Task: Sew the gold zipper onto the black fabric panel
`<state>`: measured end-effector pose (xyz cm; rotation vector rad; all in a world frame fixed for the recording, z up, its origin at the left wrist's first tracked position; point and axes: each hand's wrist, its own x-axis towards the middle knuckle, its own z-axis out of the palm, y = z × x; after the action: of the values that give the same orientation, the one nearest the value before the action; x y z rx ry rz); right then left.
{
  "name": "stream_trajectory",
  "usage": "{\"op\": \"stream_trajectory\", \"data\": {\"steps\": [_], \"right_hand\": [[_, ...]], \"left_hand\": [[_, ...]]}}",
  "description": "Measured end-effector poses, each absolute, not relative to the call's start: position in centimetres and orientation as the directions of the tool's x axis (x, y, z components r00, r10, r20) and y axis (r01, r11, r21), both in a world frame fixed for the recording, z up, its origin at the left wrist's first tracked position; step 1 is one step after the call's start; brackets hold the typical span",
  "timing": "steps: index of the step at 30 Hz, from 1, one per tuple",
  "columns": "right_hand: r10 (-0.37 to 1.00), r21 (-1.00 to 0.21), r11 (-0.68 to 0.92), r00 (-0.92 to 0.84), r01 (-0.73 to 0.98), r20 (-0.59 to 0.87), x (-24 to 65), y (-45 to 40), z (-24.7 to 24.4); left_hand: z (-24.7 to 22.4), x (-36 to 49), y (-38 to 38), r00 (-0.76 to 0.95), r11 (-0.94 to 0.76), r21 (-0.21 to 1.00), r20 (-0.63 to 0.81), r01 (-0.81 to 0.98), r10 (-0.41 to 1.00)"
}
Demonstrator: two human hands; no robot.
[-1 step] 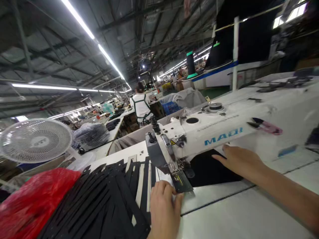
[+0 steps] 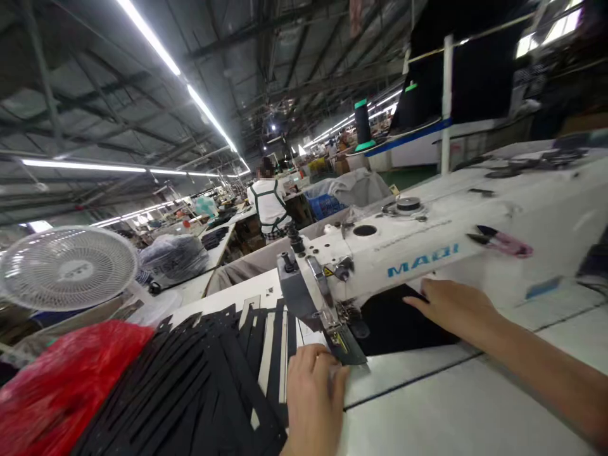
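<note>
My left hand [image 2: 313,399] curls over the edge of black fabric [image 2: 403,323] just in front of the presser foot [image 2: 346,345] of a white MAQI sewing machine [image 2: 418,253]. My right hand [image 2: 456,310] lies on the fabric behind the needle area, fingers stretched toward the machine arm, gripping nothing. To the left of my left hand lies a heap of black cut fabric strips [image 2: 190,380]. Part of the fabric under the machine head is hidden.
Pink-handled thread snips [image 2: 503,242] lie on the machine's arm. A red plastic bag [image 2: 61,386] and a white fan [image 2: 66,269] stand at the left. A co-worker in a white top [image 2: 268,202] sits beyond the machine among further workstations.
The whole view has shifted slightly. Both hands stay on the fabric at nearly the same places.
</note>
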<state>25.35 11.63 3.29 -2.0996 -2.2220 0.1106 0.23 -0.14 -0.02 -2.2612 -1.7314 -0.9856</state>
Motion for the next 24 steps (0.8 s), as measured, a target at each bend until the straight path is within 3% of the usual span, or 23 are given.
{"op": "stream_trajectory", "data": {"steps": [4, 10, 14, 16, 18, 20, 24], "right_hand": [[0.991, -0.091, 0.110, -0.103, 0.990, 0.084, 24.7, 11.1, 3.0], [0.971, -0.087, 0.181, -0.164, 0.980, 0.177, 24.9, 11.7, 1.5], [0.931, -0.034, 0.227, -0.206, 0.973, 0.301, 24.7, 11.3, 1.6], [0.828, 0.019, 0.347, -0.316, 0.938, 0.464, 23.6, 10.0, 1.6], [0.598, 0.073, 0.581, -0.486, 0.810, 0.637, 21.8, 8.2, 0.9], [0.382, 0.076, 0.788, -0.582, 0.611, 0.718, 19.7, 6.5, -0.7], [0.353, -0.031, 0.871, -0.581, 0.490, 0.734, 16.4, 5.4, -4.2]], "left_hand": [[-0.3, 0.8, -0.4, 0.255, -0.450, 0.189, 0.611, 0.873, 0.750], [-0.3, 0.6, 0.0, 0.383, -0.488, 0.012, 0.604, 0.873, 0.699], [-0.7, 0.1, -0.1, 0.360, -0.479, 0.014, 0.642, 0.878, 0.677], [-1.5, -0.1, -0.1, 0.284, -0.455, 0.069, 0.696, 0.888, 0.660], [-2.5, -0.3, 0.4, 0.218, -0.451, 0.100, 0.769, 0.887, 0.600], [-3.3, -0.4, 1.1, 0.217, -0.493, 0.080, 0.829, 0.866, 0.516], [-3.8, -0.5, 2.2, 0.322, -0.579, -0.011, 0.840, 0.815, 0.437]]}}
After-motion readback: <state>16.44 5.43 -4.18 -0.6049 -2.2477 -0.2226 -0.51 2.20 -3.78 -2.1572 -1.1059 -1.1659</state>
